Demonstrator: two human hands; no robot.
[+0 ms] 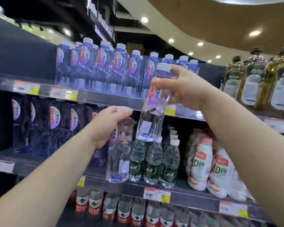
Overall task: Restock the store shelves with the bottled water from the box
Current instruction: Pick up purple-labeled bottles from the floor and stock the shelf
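**Two bottles up at the shelves, one in each hand**

I have my right hand (184,89) wrapped round the neck and upper label of a clear water bottle (152,108), holding it tilted in front of the top shelf edge (95,98), its base hanging over the shelf below. My left hand (107,126) grips a second water bottle (118,154) near its cap, upright, with its base at the front lip of the middle shelf (138,185). Behind my right hand stands a row of matching purple-labelled bottles (103,68) on the top shelf; more of the same sit on the middle shelf to the left. Just beside my left-hand bottle are green-labelled bottles (154,164), then white milk-drink bottles (208,167) further right. Red-labelled bottles (115,208) fill the bottom row. I see no box from here
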